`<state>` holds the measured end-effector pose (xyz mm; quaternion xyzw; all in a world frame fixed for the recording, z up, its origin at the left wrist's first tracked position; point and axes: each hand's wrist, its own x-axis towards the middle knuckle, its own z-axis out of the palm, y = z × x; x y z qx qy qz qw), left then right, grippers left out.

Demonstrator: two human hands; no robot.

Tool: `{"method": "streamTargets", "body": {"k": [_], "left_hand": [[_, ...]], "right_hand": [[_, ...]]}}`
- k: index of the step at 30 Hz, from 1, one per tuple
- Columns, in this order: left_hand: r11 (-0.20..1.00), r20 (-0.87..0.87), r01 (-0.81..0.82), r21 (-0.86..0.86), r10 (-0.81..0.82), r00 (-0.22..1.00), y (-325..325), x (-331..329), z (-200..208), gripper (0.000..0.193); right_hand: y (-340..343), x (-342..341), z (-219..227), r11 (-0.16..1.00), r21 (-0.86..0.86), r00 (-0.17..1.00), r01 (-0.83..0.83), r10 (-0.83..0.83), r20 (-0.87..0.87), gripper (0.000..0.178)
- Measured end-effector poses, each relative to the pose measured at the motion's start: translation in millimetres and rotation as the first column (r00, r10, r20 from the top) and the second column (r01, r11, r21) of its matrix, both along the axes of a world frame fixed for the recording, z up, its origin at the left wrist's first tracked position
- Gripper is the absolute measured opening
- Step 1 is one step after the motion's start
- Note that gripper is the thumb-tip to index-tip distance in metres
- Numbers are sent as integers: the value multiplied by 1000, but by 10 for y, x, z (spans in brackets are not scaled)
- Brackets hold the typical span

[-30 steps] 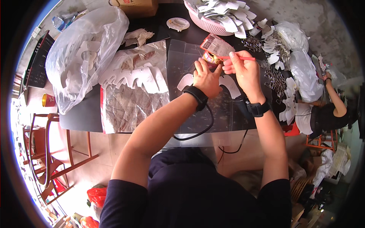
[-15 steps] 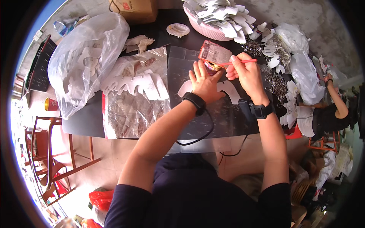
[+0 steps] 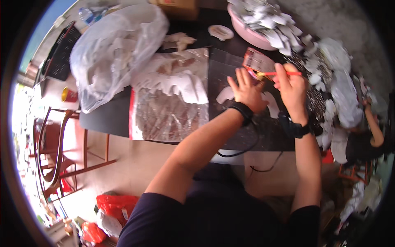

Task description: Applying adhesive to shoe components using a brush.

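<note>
While your right hand [image 3: 292,87] pinches a thin red stick [image 3: 295,73] right of centre in the frame, its yellowish tip points left, at the near edge of a red packet [image 3: 258,61]; blur, so can't tell if they touch. Grip is narrow, thumb and fingers together on the stick. Your left hand [image 3: 249,94] is palm down just left of there, fingers spread wide, fingertips near the packet. White curved paper [image 3: 271,105] shows on both sides of that hand; can't tell if it's one piece or two. Both your wrists have black bands. A clear plastic sheet [image 3: 224,61] lies around this spot on the dark table [image 3: 103,117].

Left of your hands: shiny wrapper [image 3: 164,121] with a row of white cutouts [image 3: 181,85] on it, then a big translucent bag [image 3: 111,61] at upper left. Top centre, a small white dish [image 3: 221,32]. Upper right, a pink basin [image 3: 242,31] heaped with white pieces [image 3: 275,24]. Right side: a dark metal pile, blurry, white plastic bags [image 3: 345,96], and another person's arm [image 3: 373,128]. Far left, a black crate [image 3: 63,51], red-and-yellow cup [image 3: 70,95], wooden chair [image 3: 61,142]. Lower left, red bags [image 3: 115,204].
</note>
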<state>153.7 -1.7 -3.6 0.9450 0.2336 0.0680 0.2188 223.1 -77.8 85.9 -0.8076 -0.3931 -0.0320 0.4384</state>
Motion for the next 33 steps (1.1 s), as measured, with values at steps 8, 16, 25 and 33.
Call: {"method": "streamTargets", "body": {"k": [8,16,25,33], "left_hand": [[999,31,22,23,-22,999,-14,6,-28,74],[999,-6,34,-4,-34,999,-20,-10,27,75],[999,-9,49,18,-49,999,-1,2,0,76],[998,-23,55,1,-55,998,0,0,-13,76]], "right_hand": [[-162,-93,95,992,125,999,-6,11,-41,28],[-301,-68,130,978,200,948,55,12,-318,33],[-353,-36,81,986,100,954,-136,158,-256,16],[-186,18,2,991,51,989,-126,130,-76,9]]}}
